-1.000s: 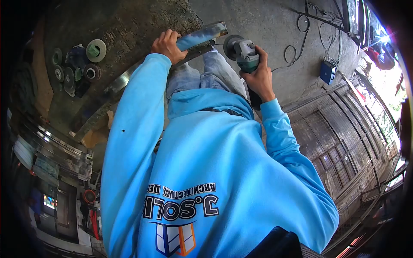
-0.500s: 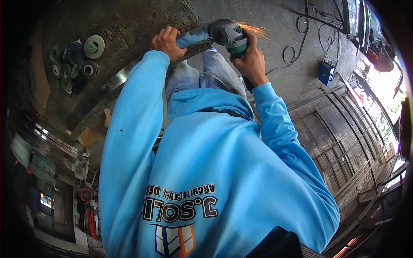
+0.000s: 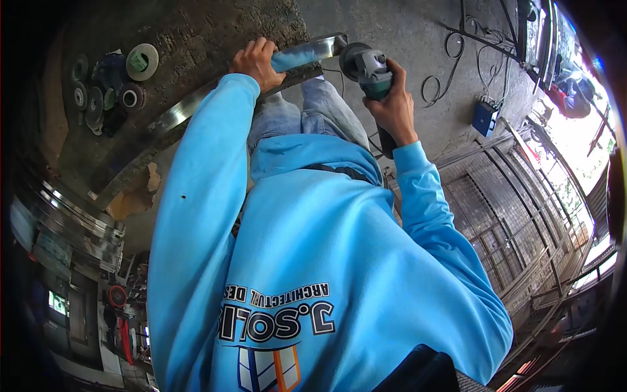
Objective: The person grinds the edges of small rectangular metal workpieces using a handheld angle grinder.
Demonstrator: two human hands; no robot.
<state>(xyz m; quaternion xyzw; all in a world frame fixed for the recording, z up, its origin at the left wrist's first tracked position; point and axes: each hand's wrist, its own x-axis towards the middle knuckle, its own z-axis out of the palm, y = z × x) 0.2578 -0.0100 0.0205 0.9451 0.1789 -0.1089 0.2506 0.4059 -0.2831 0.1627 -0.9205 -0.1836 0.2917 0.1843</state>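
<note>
My right hand point(image 3: 394, 108) is wrapped round a green and grey angle grinder point(image 3: 375, 77). Its round disc point(image 3: 354, 60) stands just off the end of a shiny metal tube point(image 3: 313, 52), with no sparks showing. My left hand point(image 3: 257, 64) is closed over that tube, which lies along the edge of a worn workbench point(image 3: 215, 32). The tube runs on past my left hand toward the lower left, partly hidden by my sleeve.
Several grinding discs, among them a pale one point(image 3: 142, 62), lie at the bench's left. On the floor at right are a blue box point(image 3: 484, 117) and looped cables point(image 3: 444, 85). Metal grille frames point(image 3: 496, 202) stand at right, and metal bars point(image 3: 78, 219) at lower left.
The grinder has moved right, off the tube's end, and the sparks have stopped. The tube's end face now shows. My left hand stays on the tube.
</note>
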